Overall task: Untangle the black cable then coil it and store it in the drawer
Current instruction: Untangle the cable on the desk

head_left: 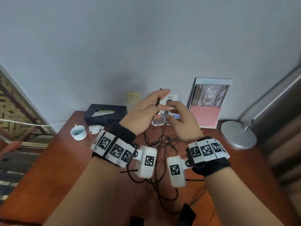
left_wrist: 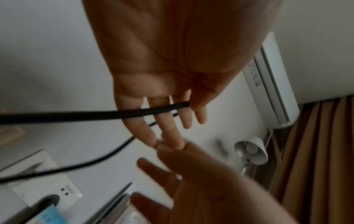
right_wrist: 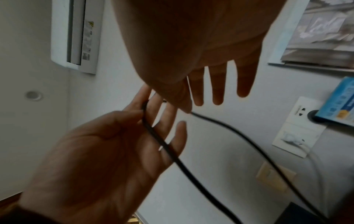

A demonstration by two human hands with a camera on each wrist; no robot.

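Observation:
The thin black cable [head_left: 157, 101] rises from a tangle [head_left: 162, 141] on the red-brown table [head_left: 57, 160] up to my raised left hand [head_left: 151, 103]. In the left wrist view the thumb pins the cable [left_wrist: 95, 114] across the straight fingers of the left hand [left_wrist: 164, 119]. My right hand [head_left: 182, 123] hovers just right of it with spread, relaxed fingers and grips nothing. In the right wrist view the right hand [right_wrist: 216, 87] has its thumb tip close to the cable [right_wrist: 239, 136], which sags away to the lower right from the left hand [right_wrist: 118, 144]. No drawer is in view.
A dark tissue box [head_left: 105, 115], a white cup [head_left: 78, 132] and a crumpled tissue [head_left: 95, 128] sit at the back left. A picture card [head_left: 210, 101] leans on the wall, and a round silver lamp base [head_left: 237, 134] stands at the right. Wall sockets [head_left: 133, 97] are behind the hands.

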